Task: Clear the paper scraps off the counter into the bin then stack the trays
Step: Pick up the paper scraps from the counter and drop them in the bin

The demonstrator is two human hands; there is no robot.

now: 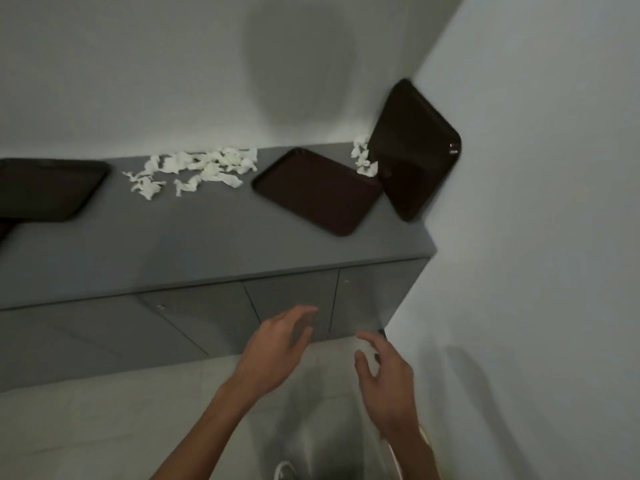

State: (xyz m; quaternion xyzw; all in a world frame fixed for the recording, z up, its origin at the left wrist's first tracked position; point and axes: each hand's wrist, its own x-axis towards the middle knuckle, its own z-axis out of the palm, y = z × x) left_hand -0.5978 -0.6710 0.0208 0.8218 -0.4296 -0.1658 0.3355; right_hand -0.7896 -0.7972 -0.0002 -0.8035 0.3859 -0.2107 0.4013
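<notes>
Holding nothing in left hand (277,348) or right hand (384,382), fingers loose and spread, low before the cabinet doors (173,334), beneath the front edge of the surface (207,237). Well apart from both hands, up by the wall: paper scraps (194,171) strewn about, a smaller clump (363,157) rightward between a flat tray (315,192) and a leaning tray (415,150) in the corner; a third tray (48,188) far left

Grey-white back wall (138,64) with a blurry oval shadow (294,74). Side wall (536,168) meets it at the right, forming a corner. Glossy grey cabinet doors (194,323) below, flat fronts, a small round knob (160,307) on one. Pale floor (86,427) at bottom, dim light, soft shadows.
</notes>
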